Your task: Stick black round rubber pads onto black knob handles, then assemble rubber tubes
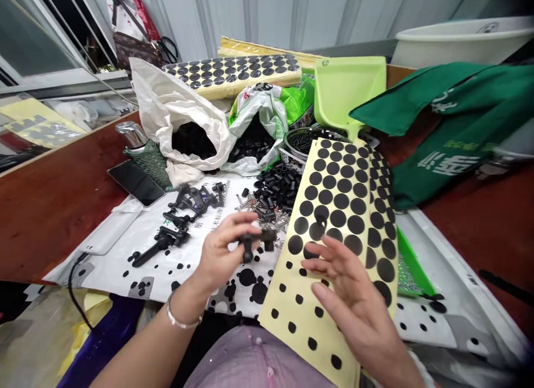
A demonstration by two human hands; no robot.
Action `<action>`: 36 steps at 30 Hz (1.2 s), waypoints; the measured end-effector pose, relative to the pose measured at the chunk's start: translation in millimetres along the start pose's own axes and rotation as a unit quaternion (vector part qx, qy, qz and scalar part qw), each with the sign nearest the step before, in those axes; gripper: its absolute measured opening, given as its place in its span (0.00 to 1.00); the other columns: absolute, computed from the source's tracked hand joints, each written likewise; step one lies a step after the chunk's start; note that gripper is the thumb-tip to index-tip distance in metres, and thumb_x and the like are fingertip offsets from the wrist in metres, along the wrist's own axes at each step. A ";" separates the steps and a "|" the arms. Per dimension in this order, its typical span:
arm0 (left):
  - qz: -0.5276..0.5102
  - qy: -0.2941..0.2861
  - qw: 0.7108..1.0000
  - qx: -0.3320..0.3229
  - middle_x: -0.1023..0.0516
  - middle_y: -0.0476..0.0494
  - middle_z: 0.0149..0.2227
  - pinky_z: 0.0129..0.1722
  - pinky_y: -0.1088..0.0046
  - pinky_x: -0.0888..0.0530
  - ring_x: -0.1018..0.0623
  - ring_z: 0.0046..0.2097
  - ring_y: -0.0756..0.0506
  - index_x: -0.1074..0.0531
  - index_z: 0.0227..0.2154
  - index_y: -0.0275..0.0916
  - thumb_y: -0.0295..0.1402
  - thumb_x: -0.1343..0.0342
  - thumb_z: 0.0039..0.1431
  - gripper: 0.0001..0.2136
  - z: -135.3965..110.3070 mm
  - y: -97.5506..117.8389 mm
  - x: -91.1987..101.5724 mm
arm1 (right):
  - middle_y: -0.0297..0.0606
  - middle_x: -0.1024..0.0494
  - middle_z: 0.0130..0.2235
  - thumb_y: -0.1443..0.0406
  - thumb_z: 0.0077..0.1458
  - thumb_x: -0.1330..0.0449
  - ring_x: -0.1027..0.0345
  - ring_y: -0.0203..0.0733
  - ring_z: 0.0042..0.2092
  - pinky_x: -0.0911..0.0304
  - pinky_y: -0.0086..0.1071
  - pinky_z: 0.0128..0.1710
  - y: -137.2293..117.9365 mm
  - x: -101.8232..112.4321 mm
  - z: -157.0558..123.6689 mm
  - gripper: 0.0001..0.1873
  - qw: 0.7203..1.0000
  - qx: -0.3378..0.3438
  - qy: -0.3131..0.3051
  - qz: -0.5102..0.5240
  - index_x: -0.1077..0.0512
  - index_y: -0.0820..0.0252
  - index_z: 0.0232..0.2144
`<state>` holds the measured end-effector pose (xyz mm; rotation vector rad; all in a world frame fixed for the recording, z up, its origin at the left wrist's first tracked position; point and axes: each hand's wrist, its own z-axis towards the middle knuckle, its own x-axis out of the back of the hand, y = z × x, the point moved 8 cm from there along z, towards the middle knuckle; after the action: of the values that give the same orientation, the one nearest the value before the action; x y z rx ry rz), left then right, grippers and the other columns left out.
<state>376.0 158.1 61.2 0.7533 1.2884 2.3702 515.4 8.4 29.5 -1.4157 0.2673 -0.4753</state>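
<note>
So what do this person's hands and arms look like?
Neither hand wears a glove. Below the left hand, a slim silvery bangle circles the wrist, and the forearm shows no sleeve. Below the right hand, a pale band peeks out; bracelet or cuff, I cannot tell.

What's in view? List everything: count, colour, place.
Part: one, black, left hand
Loose parts: several, black, left
Caps: many, black, centre
Sheets: several, yellow and black, right, back
Phone: one, black, left
Device: one, white, left
Flask: one, silver, left
Sack: one, white, back
Plastic bag: one, white, back
Basket: one, white, back
Dustpan: one, lime, back
Tray: one, green, right
Cloth: one, green, right
Basin: one, white, right
Handbag: one, brown, back
Left hand: one, bare, centre
Right hand: one, bare, right
</note>
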 end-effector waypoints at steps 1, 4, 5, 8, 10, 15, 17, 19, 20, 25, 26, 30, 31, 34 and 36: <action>-0.010 -0.018 0.999 -0.031 0.29 0.41 0.48 0.49 0.63 0.30 0.29 0.50 0.42 0.25 0.36 0.42 0.25 0.42 0.51 0.09 -10.2 12.8 -9.5 | 0.42 0.36 0.54 0.60 0.56 0.45 0.35 0.43 0.49 0.37 0.41 0.49 1.4 -7.6 2.4 0.28 0.999 -0.017 -0.018 0.026 0.50 0.48 0.57; 0.035 -0.089 0.988 -0.118 0.34 0.41 0.53 0.50 0.61 0.31 0.32 0.53 0.41 0.25 0.40 0.47 0.20 0.44 0.50 0.17 -36.6 39.1 -33.2 | 0.43 0.33 0.50 0.59 0.55 0.44 0.35 0.44 0.49 0.37 0.42 0.50 10.2 -26.7 6.0 0.28 0.989 -0.080 -0.072 0.099 0.47 0.52 0.56; 0.058 -0.113 0.981 -0.149 0.35 0.41 0.54 0.51 0.60 0.32 0.32 0.53 0.41 0.26 0.42 0.48 0.19 0.44 0.50 0.19 -43.7 44.6 -39.0 | 0.43 0.31 0.48 0.58 0.55 0.45 0.35 0.44 0.49 0.37 0.41 0.49 13.9 -30.8 5.8 0.26 0.984 -0.101 -0.083 0.118 0.44 0.53 0.55; 0.102 -0.156 0.963 -0.192 0.39 0.41 0.58 0.54 0.58 0.36 0.36 0.56 0.39 0.30 0.48 0.49 0.19 0.46 0.51 0.23 -56.4 47.5 -47.5 | 0.41 0.28 0.44 0.59 0.57 0.46 0.32 0.42 0.44 0.35 0.39 0.46 18.0 -31.6 3.5 0.21 0.979 -0.108 -0.073 0.154 0.41 0.54 0.52; 0.079 -0.149 0.976 -0.139 0.40 0.40 0.58 0.54 0.58 0.36 0.37 0.57 0.39 0.32 0.49 0.47 0.20 0.49 0.54 0.21 -55.8 37.1 -45.0 | 0.41 0.29 0.45 0.61 0.58 0.48 0.32 0.41 0.41 0.33 0.37 0.42 14.2 -25.5 0.3 0.21 0.986 -0.067 -0.039 0.149 0.43 0.52 0.54; -0.146 -0.173 0.966 0.123 0.26 0.40 0.44 0.45 0.67 0.29 0.26 0.45 0.44 0.39 0.55 0.45 0.28 0.49 0.58 0.21 -59.3 3.9 -56.5 | 0.46 0.34 0.50 0.66 0.57 0.49 0.35 0.45 0.49 0.36 0.40 0.47 -4.9 -21.4 -15.9 0.30 0.994 0.108 0.013 -0.011 0.54 0.52 0.60; -0.227 -0.219 0.930 0.190 0.25 0.42 0.41 0.42 0.69 0.28 0.25 0.42 0.45 0.43 0.58 0.45 0.30 0.45 0.55 0.26 -66.2 2.3 -71.3 | 0.46 0.37 0.53 0.68 0.56 0.49 0.38 0.49 0.52 0.38 0.43 0.50 -7.1 -27.0 -20.9 0.33 0.986 0.150 0.010 -0.077 0.57 0.52 0.61; -0.300 -0.236 0.890 0.249 0.26 0.42 0.40 0.38 0.70 0.27 0.25 0.38 0.46 0.45 0.59 0.46 0.30 0.43 0.53 0.30 -72.1 0.9 -81.2 | 0.47 0.39 0.55 0.69 0.55 0.49 0.41 0.51 0.54 0.39 0.45 0.51 -6.1 -31.8 -21.7 0.36 0.981 0.165 -0.006 -0.103 0.60 0.52 0.62; -0.330 -0.231 0.873 0.274 0.26 0.42 0.40 0.35 0.71 0.27 0.24 0.36 0.47 0.45 0.59 0.46 0.30 0.42 0.53 0.30 -74.1 -0.6 -83.5 | 0.47 0.40 0.55 0.69 0.55 0.48 0.41 0.51 0.54 0.40 0.45 0.51 -6.4 -31.4 -20.8 0.36 0.980 0.171 -0.008 -0.101 0.60 0.52 0.62; -0.363 -0.161 0.859 0.323 0.26 0.39 0.42 0.31 0.75 0.28 0.24 0.30 0.51 0.37 0.53 0.39 0.29 0.40 0.50 0.26 -75.6 -13.6 -78.7 | 0.40 0.34 0.43 0.69 0.54 0.44 0.38 0.45 0.48 0.40 0.42 0.49 -19.6 7.9 -8.7 0.11 0.977 0.180 0.106 -0.052 0.33 0.55 0.41; -0.358 -0.149 0.861 0.328 0.26 0.38 0.42 0.30 0.76 0.28 0.24 0.31 0.50 0.37 0.52 0.39 0.28 0.40 0.50 0.25 -75.7 -16.2 -77.5 | 0.39 0.33 0.41 0.68 0.54 0.44 0.38 0.44 0.47 0.40 0.40 0.48 -19.2 16.5 -4.6 0.04 0.980 0.150 0.122 -0.039 0.31 0.55 0.35; -0.314 -0.121 0.878 0.340 0.27 0.37 0.44 0.28 0.78 0.29 0.24 0.32 0.50 0.38 0.52 0.38 0.27 0.41 0.49 0.25 -75.5 -22.8 -77.0 | 0.39 0.29 0.41 0.59 0.54 0.43 0.34 0.43 0.43 0.36 0.39 0.44 -3.5 17.0 8.5 0.08 0.995 -0.056 0.036 0.074 0.30 0.56 0.32; -0.305 -0.116 0.882 0.340 0.27 0.38 0.45 0.28 0.78 0.29 0.24 0.32 0.50 0.38 0.52 0.38 0.26 0.42 0.49 0.25 -75.2 -23.6 -77.3 | 0.40 0.28 0.41 0.57 0.54 0.42 0.33 0.44 0.42 0.35 0.40 0.43 -0.4 10.7 8.2 0.10 0.990 -0.101 0.000 0.102 0.29 0.57 0.33; -0.286 -0.112 0.889 0.339 0.27 0.38 0.44 0.28 0.77 0.29 0.24 0.32 0.50 0.39 0.53 0.38 0.26 0.42 0.49 0.26 -74.5 -24.2 -78.6 | 0.41 0.28 0.44 0.55 0.52 0.41 0.32 0.44 0.41 0.34 0.41 0.43 3.4 -4.8 4.7 0.13 0.975 -0.168 -0.069 0.128 0.28 0.57 0.36; -0.279 -0.113 0.892 0.337 0.27 0.37 0.44 0.29 0.77 0.29 0.24 0.33 0.50 0.40 0.53 0.37 0.25 0.43 0.49 0.26 -74.6 -23.7 -78.8 | 0.41 0.29 0.47 0.55 0.52 0.41 0.32 0.44 0.43 0.35 0.40 0.44 5.4 -10.7 3.8 0.14 0.973 -0.178 -0.088 0.118 0.28 0.57 0.38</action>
<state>395.7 79.9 -15.1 0.6795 1.9216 1.3333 508.6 17.2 23.6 -1.7379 0.3868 -0.1054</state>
